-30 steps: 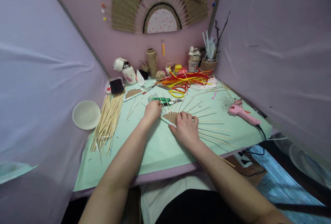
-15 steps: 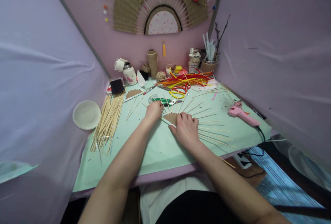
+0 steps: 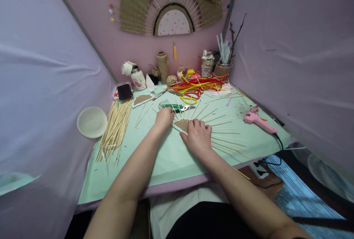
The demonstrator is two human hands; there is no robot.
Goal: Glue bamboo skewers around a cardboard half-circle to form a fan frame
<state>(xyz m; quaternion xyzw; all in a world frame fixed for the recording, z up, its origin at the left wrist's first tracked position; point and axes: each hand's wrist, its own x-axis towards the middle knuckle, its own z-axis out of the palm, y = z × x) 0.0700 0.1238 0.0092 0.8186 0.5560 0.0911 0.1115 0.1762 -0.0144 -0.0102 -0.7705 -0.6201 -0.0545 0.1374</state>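
Observation:
A brown cardboard half-circle (image 3: 181, 125) with a pale edge lies on the table in front of me. Thin bamboo sticks (image 3: 228, 138) fan out from it to the right and toward the back. My right hand (image 3: 198, 136) presses down on its right part, fingers bent over it and thumb at the near edge. At its left end my left hand (image 3: 164, 118) is closed in a pinch around a bamboo stick, mostly hidden by the fingers. Just behind the hands lie green-handled pliers (image 3: 177, 106).
Loose bamboo sticks (image 3: 116, 128) are heaped at left beside a white paper plate (image 3: 92, 122). A second cardboard half-circle (image 3: 142, 100), scissors (image 3: 189, 99) and red and yellow pipe cleaners (image 3: 201, 84) lie farther back. A pink glue gun (image 3: 260, 121) with its cable rests at right.
Both hands stay in nearly the same place on the half-circle. The whole view has shifted very slightly.

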